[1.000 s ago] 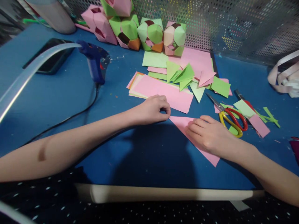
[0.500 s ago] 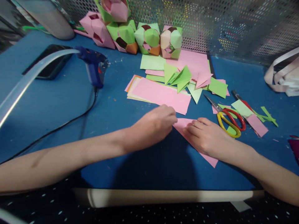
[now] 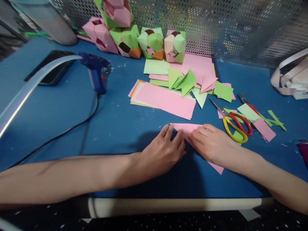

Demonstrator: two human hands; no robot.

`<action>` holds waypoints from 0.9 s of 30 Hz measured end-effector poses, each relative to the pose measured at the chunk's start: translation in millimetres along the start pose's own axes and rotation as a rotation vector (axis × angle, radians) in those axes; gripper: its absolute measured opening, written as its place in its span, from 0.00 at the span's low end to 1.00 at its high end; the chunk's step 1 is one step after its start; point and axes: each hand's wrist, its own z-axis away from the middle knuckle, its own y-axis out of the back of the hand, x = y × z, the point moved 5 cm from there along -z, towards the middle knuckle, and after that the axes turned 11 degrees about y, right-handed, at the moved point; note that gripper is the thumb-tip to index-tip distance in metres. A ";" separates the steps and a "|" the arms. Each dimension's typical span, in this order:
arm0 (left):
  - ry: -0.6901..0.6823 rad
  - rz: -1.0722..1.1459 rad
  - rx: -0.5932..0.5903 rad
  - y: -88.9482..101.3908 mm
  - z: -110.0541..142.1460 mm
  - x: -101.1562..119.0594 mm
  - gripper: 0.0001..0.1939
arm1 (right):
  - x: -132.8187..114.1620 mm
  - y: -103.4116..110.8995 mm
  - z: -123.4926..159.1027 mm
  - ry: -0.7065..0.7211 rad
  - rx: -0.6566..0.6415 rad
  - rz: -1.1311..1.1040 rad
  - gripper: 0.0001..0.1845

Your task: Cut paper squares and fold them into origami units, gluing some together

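Note:
A folded piece of pink paper (image 3: 186,127) lies slantwise on the blue table in front of me, its pointed corner up at the left and another tip at the lower right. My right hand (image 3: 208,142) holds it down, with bent fingers pressed together on its middle; the palm hides much of the sheet. At the paper's left corner is my left hand (image 3: 166,146), fingers spread and touching the edge. Its thumb is partly hidden. Beyond both hands lies a stack of pink and cream paper strips (image 3: 166,99).
Right of my right hand lie scissors (image 3: 237,123) and paper scraps (image 3: 264,128). Folded green pieces (image 3: 185,81) rest on sheets behind. Paper balls (image 3: 151,43) stand along the mesh panel (image 3: 199,32). A blue glue gun (image 3: 95,72), its cord and a phone (image 3: 51,69) are at left.
My left hand has moved down and slightly left, and its fingers have gone from a pinch at the paper's corner to spread. The left corner now shows more. My right hand stays in place.

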 end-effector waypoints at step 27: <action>-0.002 0.000 -0.060 4.9 -10.6 -8.0 0.20 | -14.2 -5.8 -15.3 -0.219 0.026 0.038 0.26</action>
